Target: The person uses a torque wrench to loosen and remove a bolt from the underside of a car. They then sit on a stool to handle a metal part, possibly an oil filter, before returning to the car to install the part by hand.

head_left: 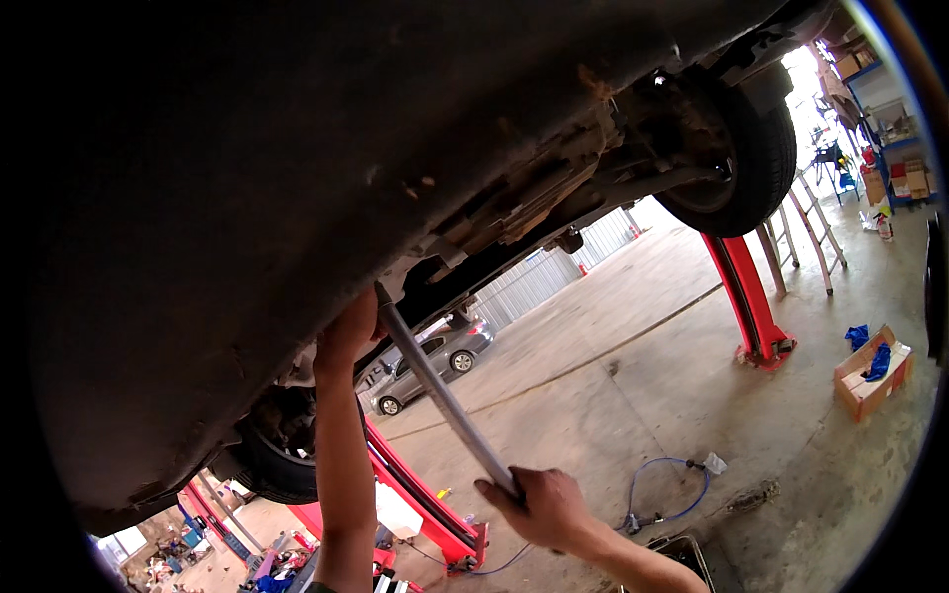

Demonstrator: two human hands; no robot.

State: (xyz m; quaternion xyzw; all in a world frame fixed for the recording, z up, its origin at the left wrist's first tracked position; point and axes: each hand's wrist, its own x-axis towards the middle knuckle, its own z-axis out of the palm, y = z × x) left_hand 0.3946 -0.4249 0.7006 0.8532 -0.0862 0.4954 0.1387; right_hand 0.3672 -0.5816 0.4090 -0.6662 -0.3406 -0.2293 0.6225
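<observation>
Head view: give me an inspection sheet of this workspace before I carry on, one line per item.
Surface: concrete floor, stained in places.
Job's things: grey bar, angled up to the underside of a raised vehicle.
Clutter: open cardboard box with blue material in it, on the floor.
Hands: right hand closed around the bar's lower end; left hand up by its top end, grip partly hidden.
Cables: looped blue hose or cable on the floor.
Surroundings: red lift post, grey car.

Workshop interior: grey concrete floor (633, 381) toward 4 o'clock; pale corrugated wall (605, 240), near centre toward 2 o'clock; blue-framed shelving (900, 145) at 2 o'clock, beside glaring light (803, 74); bright panel (126, 541) at 8 o'clock, perhaps a window
</observation>
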